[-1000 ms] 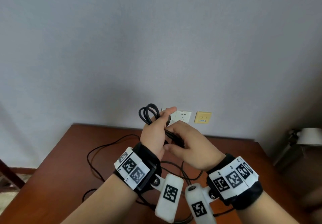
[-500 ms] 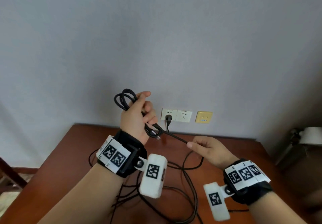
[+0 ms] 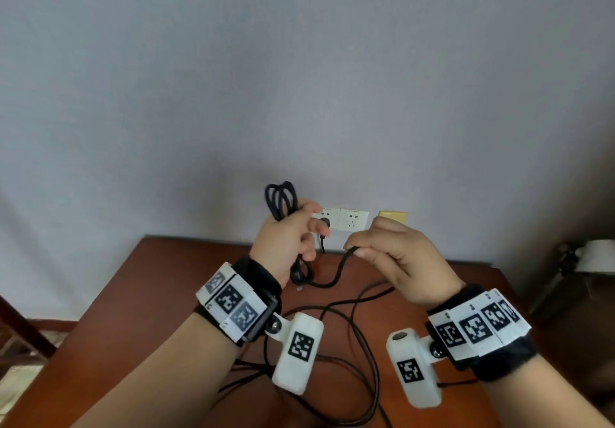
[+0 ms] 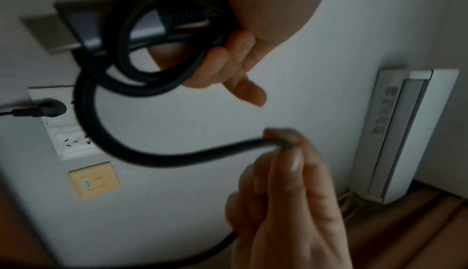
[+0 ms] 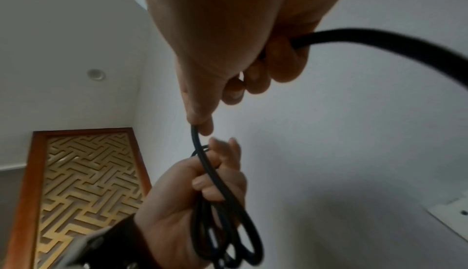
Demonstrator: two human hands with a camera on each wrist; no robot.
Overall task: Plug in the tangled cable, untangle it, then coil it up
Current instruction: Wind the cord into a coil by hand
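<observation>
Several loops of the thin black round cable are sticking up above the curled fingers of the left hand, which is gripping the coiled bundle; more loops are hanging below its palm. From there one strand is sagging across to the right hand, whose thumb and fingers are pinching it, the rest of the cable trailing loose over the brown wooden table. Beyond the fingertips, a black plug is sitting in the white wall socket. Only the left wrist view is showing a dark rectangular adapter block inside the coil, and a white air conditioner.
</observation>
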